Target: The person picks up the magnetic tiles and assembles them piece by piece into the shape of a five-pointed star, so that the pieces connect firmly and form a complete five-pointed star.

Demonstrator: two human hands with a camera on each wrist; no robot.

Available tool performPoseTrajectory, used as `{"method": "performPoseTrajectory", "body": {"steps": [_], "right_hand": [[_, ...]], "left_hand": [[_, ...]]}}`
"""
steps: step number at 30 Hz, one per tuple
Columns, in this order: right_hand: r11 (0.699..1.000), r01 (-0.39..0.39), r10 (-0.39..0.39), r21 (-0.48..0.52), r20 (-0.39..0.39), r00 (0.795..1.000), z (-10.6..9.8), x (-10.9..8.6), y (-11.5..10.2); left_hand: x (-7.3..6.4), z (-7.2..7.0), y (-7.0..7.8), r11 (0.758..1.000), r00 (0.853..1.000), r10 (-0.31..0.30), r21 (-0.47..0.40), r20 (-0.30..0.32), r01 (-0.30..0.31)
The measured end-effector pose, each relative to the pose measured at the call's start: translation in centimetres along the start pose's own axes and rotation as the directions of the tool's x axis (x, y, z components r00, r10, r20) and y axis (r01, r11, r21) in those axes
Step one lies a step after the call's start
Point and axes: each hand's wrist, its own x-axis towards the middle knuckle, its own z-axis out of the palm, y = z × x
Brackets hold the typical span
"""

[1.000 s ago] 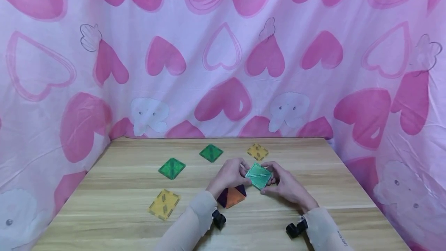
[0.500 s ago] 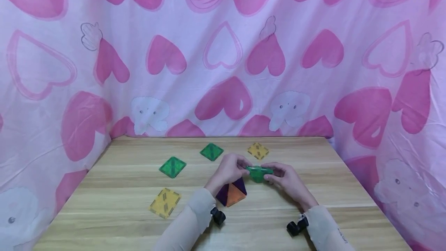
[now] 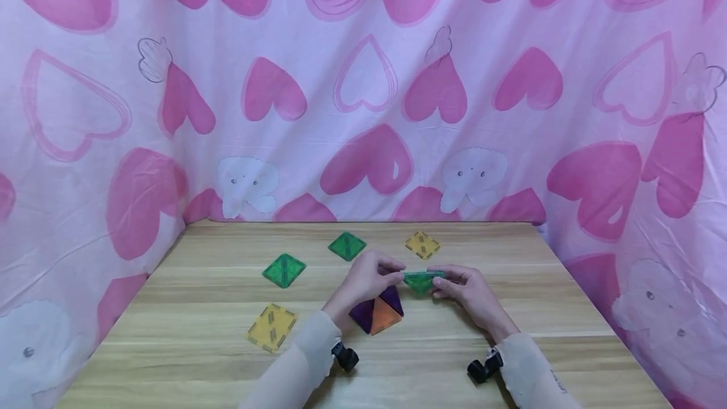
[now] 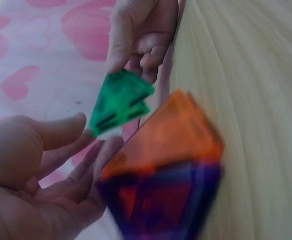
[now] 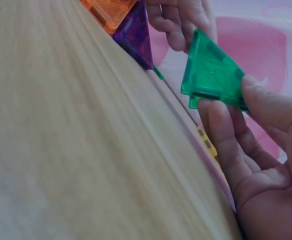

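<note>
Two green triangular magnetic tiles [image 3: 418,282], joined and folded together, are held above the table by my right hand [image 3: 468,295], its thumb and fingers pinching one corner. My left hand [image 3: 369,278] is beside the tiles' opposite corner, thumb and fingers apart; in the left wrist view the thumb tip stands just off that corner. Whether a left fingertip still touches it I cannot tell. Below the left hand an orange and purple pyramid of magnetic tiles [image 3: 386,315] stands on the table, partly covered by the hand in the head view.
On the wooden table [image 3: 420,365] lie two green diamond-like tile pairs [image 3: 284,271], one left and one farther back. Yellow tile pieces [image 3: 271,328] lie at the front left and back right. A pink heart-patterned curtain [image 3: 363,144] hangs behind and at both sides.
The green tiles went from lying flat open between both hands to folded together. My left hand has since drawn slightly left; my right hand keeps hold of the tiles.
</note>
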Motion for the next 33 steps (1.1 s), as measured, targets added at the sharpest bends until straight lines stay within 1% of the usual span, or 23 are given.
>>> {"method": "performPoseTrajectory", "body": {"steps": [2,5,8,11,16,21,24,28,33], "right_hand": [[1.000,-0.007,0.007,-0.002,0.021,1.000,0.1,-0.1,0.1],[1.000,-0.015,0.016,-0.012,0.066,0.998,0.2,-0.2,0.1],[1.000,-0.015,0.017,-0.018,0.095,0.995,0.3,-0.4,0.0],[0.999,-0.011,0.015,-0.036,0.110,0.994,0.4,-0.6,-0.1],[0.999,-0.019,0.027,-0.050,0.158,0.987,1.2,-0.6,-0.1],[0.998,-0.054,0.057,-0.016,0.205,0.977,1.9,-0.4,0.1],[0.999,-0.044,0.046,-0.011,0.227,0.973,1.9,-0.3,0.1],[0.999,-0.028,0.037,-0.035,0.259,0.965,1.7,0.0,-0.1],[0.997,-0.059,0.071,-0.049,0.277,0.958,1.7,0.1,-0.5]], "left_hand": [[-0.9,-1.0,-0.3,0.999,1.000,0.025,0.035,-0.013,-0.025],[-2.5,-2.5,-1.0,0.996,0.999,0.019,0.089,-0.030,-0.016],[-4.0,-3.2,-1.8,0.990,1.000,-0.016,0.144,-0.001,0.016],[-4.7,-3.2,-2.3,0.982,0.999,-0.016,0.190,0.039,0.008],[-4.6,-2.4,-2.9,0.975,0.999,0.029,0.221,0.038,-0.037],[-4.6,-1.9,-2.9,0.977,0.999,0.018,0.213,0.050,-0.028],[-4.6,-1.9,-2.8,0.980,0.999,0.014,0.200,0.050,-0.024],[-4.5,-1.9,-2.5,0.980,0.999,0.022,0.195,0.050,-0.031],[-4.1,-1.8,-2.4,0.980,0.998,0.025,0.198,0.052,-0.035]]}}
